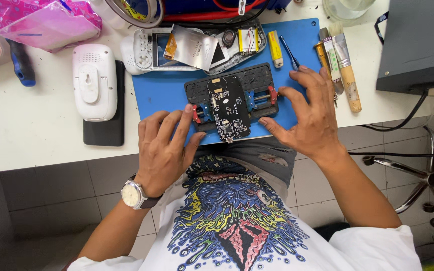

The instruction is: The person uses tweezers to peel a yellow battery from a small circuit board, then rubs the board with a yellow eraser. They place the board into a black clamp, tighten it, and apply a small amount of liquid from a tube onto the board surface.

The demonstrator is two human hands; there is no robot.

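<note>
Item: black circuit board, clamped in holder on blue mat, desk edge. My left hand steadies the clamp, fingers spread, gripping nothing; my right hand likewise open, resting alongside.

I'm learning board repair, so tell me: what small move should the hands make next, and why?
Probably press the holder's side clamps inward. The black board lies tilted across it, overhanging the near edge, and the left hand and right hand already rest at either end.
</note>
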